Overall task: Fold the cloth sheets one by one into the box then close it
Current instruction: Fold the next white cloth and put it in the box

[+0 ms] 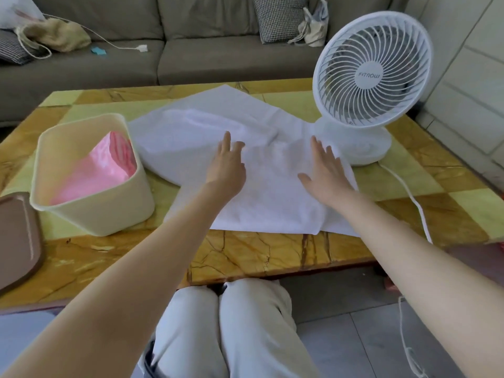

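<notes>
A white cloth sheet (191, 137) lies spread and partly folded over the middle of the table. My left hand (227, 167) rests flat on its centre, fingers straight. My right hand (326, 173) presses flat on the cloth's right part, fingers spread, close to the fan's base. To the left stands a cream box (109, 214), open, with a folded pink cloth (92, 173) inside. The brown lid (16, 236) lies at the left table edge, beside the box.
A white desk fan (372, 72) stands on the table's right side, its base touching the cloth, its cord (409, 195) trailing over the front edge. The marble table (245, 255) fronts a grey sofa (191, 55) with cushions and bags.
</notes>
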